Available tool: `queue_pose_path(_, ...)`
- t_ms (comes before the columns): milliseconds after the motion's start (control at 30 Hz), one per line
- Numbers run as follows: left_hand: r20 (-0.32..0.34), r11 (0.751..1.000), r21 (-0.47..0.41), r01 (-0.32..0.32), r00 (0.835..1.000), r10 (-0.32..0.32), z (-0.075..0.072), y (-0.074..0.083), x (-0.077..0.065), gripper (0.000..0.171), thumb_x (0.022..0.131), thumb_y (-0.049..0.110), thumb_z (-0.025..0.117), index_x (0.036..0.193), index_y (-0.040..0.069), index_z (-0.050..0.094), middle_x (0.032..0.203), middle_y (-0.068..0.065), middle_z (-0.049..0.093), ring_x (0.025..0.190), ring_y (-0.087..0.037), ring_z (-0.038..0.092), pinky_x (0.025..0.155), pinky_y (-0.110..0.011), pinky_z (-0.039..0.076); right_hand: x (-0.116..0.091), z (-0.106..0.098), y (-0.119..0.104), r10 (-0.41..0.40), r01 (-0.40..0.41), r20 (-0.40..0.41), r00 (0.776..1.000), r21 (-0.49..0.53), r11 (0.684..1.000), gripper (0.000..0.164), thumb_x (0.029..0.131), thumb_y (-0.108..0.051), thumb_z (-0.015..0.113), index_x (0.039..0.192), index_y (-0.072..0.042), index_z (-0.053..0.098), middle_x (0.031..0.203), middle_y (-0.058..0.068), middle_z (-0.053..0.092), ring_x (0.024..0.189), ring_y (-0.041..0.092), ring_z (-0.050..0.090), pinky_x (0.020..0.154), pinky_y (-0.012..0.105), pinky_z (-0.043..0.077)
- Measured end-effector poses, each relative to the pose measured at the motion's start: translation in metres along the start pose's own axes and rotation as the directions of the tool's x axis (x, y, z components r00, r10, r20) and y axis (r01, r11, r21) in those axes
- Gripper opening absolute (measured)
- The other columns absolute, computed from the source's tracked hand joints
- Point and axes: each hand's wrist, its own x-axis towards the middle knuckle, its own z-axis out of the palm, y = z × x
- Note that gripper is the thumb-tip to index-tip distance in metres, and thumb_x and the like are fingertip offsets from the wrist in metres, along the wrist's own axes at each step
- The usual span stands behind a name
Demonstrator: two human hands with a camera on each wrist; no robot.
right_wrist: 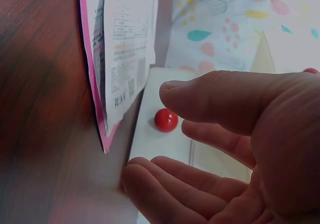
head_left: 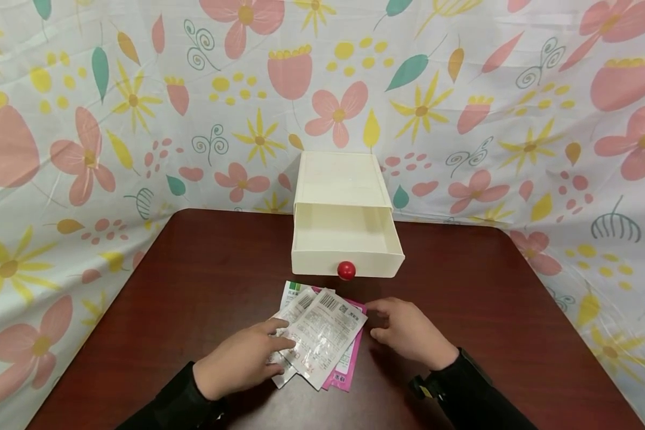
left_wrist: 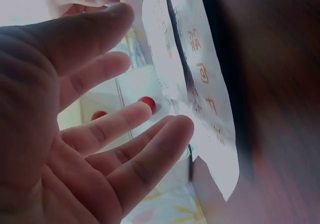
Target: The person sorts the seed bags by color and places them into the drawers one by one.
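Observation:
Several flat printed packets lie in an overlapping, fanned pile on the dark wooden table. The top one is a white packet [head_left: 330, 334] with a barcode; a pink-edged packet [head_left: 344, 376] shows beneath it, and a green-marked packet [head_left: 292, 291] at the back. My left hand [head_left: 239, 361] is at the pile's left side, fingers loosely spread and overlapping the packets in the head view. At the right stands my right hand [head_left: 411, 331], fingers relaxed, its index fingertip close by the pink packet's far right corner. Both wrist views show nothing held in either palm.
Behind the packets stands a cream drawer box [head_left: 341, 179], its drawer [head_left: 314, 263] pulled out towards me, with a red round knob [head_left: 346, 270] on the front. A floral cloth [head_left: 183, 107] hangs around the back and sides of the table [head_left: 220, 257].

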Motion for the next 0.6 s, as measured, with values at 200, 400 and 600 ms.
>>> queue_pose_path(200,-0.040,0.996,0.050,-0.076,0.996,0.078,0.005,0.001,0.007,0.018,0.082,0.019,0.080,0.099,0.013,0.076,0.115,-0.008,0.065,0.107,-0.020,0.062,0.086,-0.030,0.052,0.012,0.010,-0.004,-0.034,0.034,0.007,0.999,-0.034,0.999,0.039,0.082,-0.010,0.080,0.120,-0.009,0.072,0.114,0.003,0.067,0.097,0.019,0.061,0.081,0.037,0.052)
queue_pose_path(400,-0.025,0.995,0.053,-0.080,0.996,0.081,0.012,0.002,0.011,0.016,0.079,0.018,0.081,0.093,0.013,0.075,0.109,-0.007,0.065,0.101,-0.018,0.062,0.084,-0.029,0.052,0.018,0.023,-0.004,-0.103,0.104,0.018,0.995,-0.076,0.992,0.038,0.080,-0.010,0.082,0.117,-0.005,0.072,0.110,0.004,0.068,0.103,0.020,0.061,0.088,0.039,0.051)
queue_pose_path(600,-0.013,0.997,0.046,-0.054,0.998,0.055,0.014,0.005,0.011,0.017,0.078,0.019,0.082,0.092,0.014,0.075,0.108,-0.005,0.064,0.100,-0.016,0.062,0.083,-0.029,0.052,0.016,0.031,-0.003,-0.106,0.110,0.036,0.994,-0.118,0.987,0.039,0.080,-0.012,0.081,0.117,-0.001,0.071,0.109,0.008,0.067,0.101,0.022,0.063,0.085,0.039,0.052)
